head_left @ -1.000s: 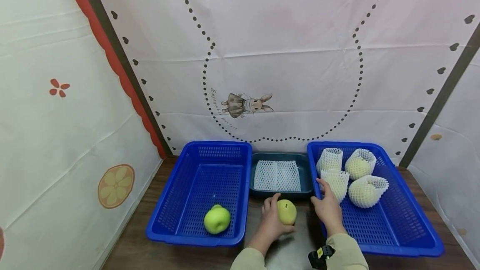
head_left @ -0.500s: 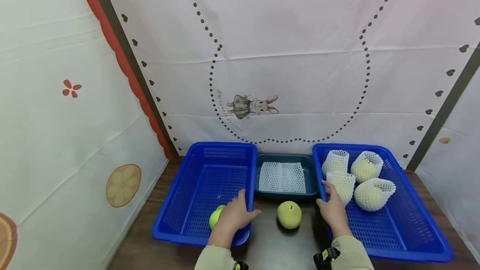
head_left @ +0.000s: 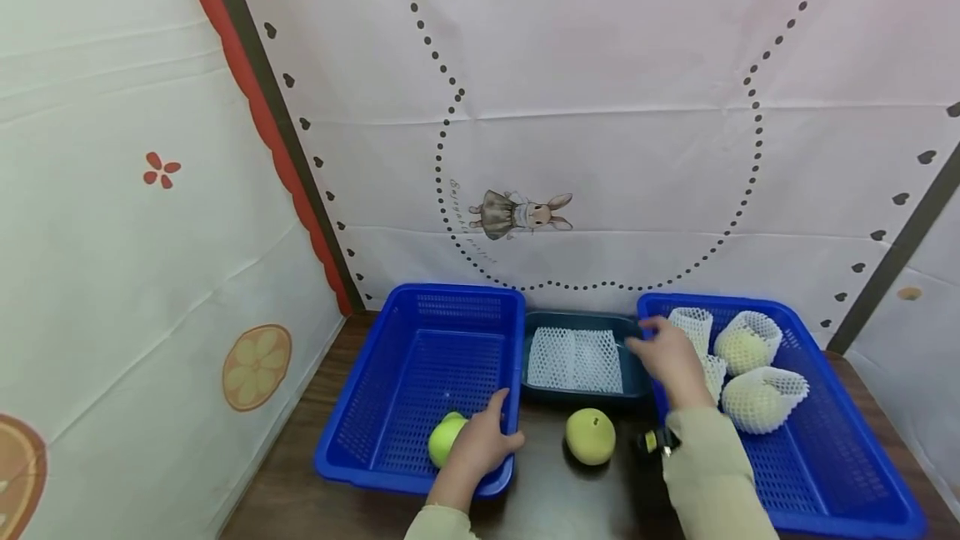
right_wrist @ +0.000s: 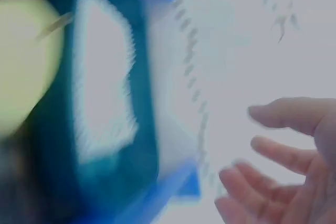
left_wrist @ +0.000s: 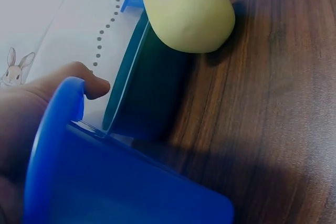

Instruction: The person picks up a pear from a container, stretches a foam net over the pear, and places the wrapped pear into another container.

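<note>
My left hand (head_left: pixel 482 444) rests at the right rim of the left blue basket (head_left: pixel 517 357), its thumb reaching past that rim in the left wrist view; its other fingers are hidden there. Beneath the hand in the head view, a green pear (head_left: pixel 444 440) inside this basket is partly covered. A yellow pear (head_left: pixel 590 437), with its stem seen in the left wrist view, sits on the table between the baskets. My right hand (head_left: pixel 670 357), fingers spread and holding nothing, hovers by the teal tray's (head_left: pixel 633 373) right end and the right basket's left rim. White foam nets (head_left: pixel 575 360) lie flat in the tray.
The right blue basket (head_left: pixel 847 440) contains several pears in foam nets (head_left: pixel 761 400), partly hidden by the right forearm. A printed white cloth (head_left: pixel 600 148) hangs behind and at the sides. The tabletop (head_left: pixel 570 507) is dark wood.
My left hand let go of the yellow pear, leaving it on the table, and moved left to the basket rim. My right hand has lifted from the right basket's rim and moved forward.
</note>
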`<state>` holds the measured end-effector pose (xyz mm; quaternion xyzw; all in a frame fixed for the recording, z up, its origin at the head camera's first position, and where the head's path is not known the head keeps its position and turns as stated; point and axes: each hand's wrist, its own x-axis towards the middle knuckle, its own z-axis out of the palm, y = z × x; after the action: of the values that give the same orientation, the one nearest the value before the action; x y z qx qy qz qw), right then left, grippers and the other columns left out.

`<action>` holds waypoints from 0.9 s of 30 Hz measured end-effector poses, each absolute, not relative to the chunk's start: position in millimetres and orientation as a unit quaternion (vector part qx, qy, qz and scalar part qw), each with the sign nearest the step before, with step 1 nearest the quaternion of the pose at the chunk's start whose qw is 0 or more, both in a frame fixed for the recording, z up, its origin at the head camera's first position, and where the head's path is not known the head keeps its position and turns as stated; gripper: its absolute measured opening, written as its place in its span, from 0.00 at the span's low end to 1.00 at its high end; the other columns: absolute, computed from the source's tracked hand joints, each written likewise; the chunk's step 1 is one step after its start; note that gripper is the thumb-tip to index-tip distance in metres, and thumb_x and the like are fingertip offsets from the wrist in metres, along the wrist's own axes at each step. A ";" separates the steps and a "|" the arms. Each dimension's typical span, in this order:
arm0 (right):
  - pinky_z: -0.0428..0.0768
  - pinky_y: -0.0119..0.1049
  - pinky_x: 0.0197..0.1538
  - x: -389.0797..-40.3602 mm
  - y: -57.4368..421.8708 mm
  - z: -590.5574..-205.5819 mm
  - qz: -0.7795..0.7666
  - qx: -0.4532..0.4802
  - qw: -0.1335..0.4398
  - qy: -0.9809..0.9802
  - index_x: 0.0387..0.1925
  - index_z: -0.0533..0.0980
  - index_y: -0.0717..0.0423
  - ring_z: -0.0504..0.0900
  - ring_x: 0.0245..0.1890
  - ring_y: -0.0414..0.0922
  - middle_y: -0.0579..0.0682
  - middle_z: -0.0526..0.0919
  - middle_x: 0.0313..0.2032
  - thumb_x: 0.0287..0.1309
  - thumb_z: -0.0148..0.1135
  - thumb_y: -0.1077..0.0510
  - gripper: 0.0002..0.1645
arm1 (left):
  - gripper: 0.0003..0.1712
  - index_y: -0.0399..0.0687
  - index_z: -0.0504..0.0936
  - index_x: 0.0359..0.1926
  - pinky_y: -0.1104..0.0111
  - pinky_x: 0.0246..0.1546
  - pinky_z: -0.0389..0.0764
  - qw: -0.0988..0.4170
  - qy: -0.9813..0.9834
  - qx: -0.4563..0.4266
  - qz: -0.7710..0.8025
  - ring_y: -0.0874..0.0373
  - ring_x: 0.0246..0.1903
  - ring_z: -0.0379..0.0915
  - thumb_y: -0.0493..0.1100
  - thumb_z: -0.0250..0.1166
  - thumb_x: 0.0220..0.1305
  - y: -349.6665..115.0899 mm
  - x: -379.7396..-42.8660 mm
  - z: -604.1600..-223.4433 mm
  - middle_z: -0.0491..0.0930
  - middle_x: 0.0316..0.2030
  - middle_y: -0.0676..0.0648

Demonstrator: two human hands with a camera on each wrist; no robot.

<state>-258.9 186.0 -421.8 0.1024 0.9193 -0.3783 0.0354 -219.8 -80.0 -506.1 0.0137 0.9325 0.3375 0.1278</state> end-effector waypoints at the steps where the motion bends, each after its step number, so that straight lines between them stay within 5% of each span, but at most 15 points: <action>1: 0.73 0.51 0.43 -272.2 180.3 -416.2 -0.393 0.097 0.036 0.914 0.57 0.67 0.65 0.74 0.45 0.60 0.69 0.70 0.53 0.59 0.56 0.53 0.28 | 0.42 0.47 0.61 0.66 0.48 0.46 0.72 0.126 0.932 0.012 0.340 0.44 0.47 0.73 0.47 0.65 0.49 -79.8 -220.7 -506.8 0.77 0.48 0.39; 8: 0.74 0.48 0.46 -348.3 140.6 -446.7 -0.485 0.162 0.111 0.852 0.57 0.63 0.73 0.73 0.48 0.59 0.68 0.69 0.54 0.57 0.56 0.60 0.30 | 0.42 0.47 0.62 0.66 0.47 0.46 0.71 0.124 0.931 0.012 0.342 0.44 0.46 0.74 0.47 0.66 0.49 -81.1 -222.7 -508.0 0.78 0.46 0.40; 14: 0.64 0.52 0.59 -360.6 107.3 -493.9 -0.516 0.213 0.148 0.816 0.59 0.60 0.76 0.65 0.58 0.63 0.70 0.63 0.59 0.55 0.58 0.61 0.34 | 0.43 0.45 0.61 0.65 0.48 0.44 0.73 0.141 0.928 0.009 0.343 0.45 0.44 0.75 0.46 0.65 0.46 -82.6 -219.0 -507.7 0.79 0.45 0.40; 18: 0.73 0.49 0.50 -356.6 94.7 -517.0 -0.540 0.229 0.154 0.795 0.56 0.63 0.77 0.74 0.48 0.60 0.70 0.70 0.52 0.50 0.64 0.63 0.35 | 0.44 0.44 0.61 0.65 0.49 0.44 0.73 0.142 0.929 0.010 0.341 0.45 0.43 0.75 0.46 0.65 0.45 -82.1 -219.1 -508.2 0.80 0.44 0.40; 23: 0.77 0.41 0.34 -352.8 99.5 -517.8 -0.511 0.211 0.135 0.822 0.43 0.72 0.76 0.76 0.29 0.51 0.64 0.78 0.37 0.45 0.66 0.66 0.22 | 0.44 0.44 0.62 0.65 0.50 0.43 0.73 0.135 0.929 0.021 0.345 0.45 0.43 0.75 0.46 0.65 0.44 -79.6 -219.8 -509.1 0.80 0.44 0.40; 27: 0.77 0.43 0.39 -349.0 114.4 -494.8 -0.557 0.197 0.123 0.797 0.49 0.71 0.72 0.76 0.36 0.52 0.63 0.75 0.44 0.51 0.60 0.68 0.22 | 0.43 0.44 0.62 0.65 0.50 0.43 0.73 0.128 0.930 0.023 0.343 0.44 0.44 0.75 0.47 0.65 0.45 -81.1 -219.2 -507.9 0.80 0.44 0.40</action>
<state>-349.0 114.4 -494.8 0.1972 0.7972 -0.5573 0.1225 -219.2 -81.1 -507.9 0.0233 0.9303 0.3428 0.1283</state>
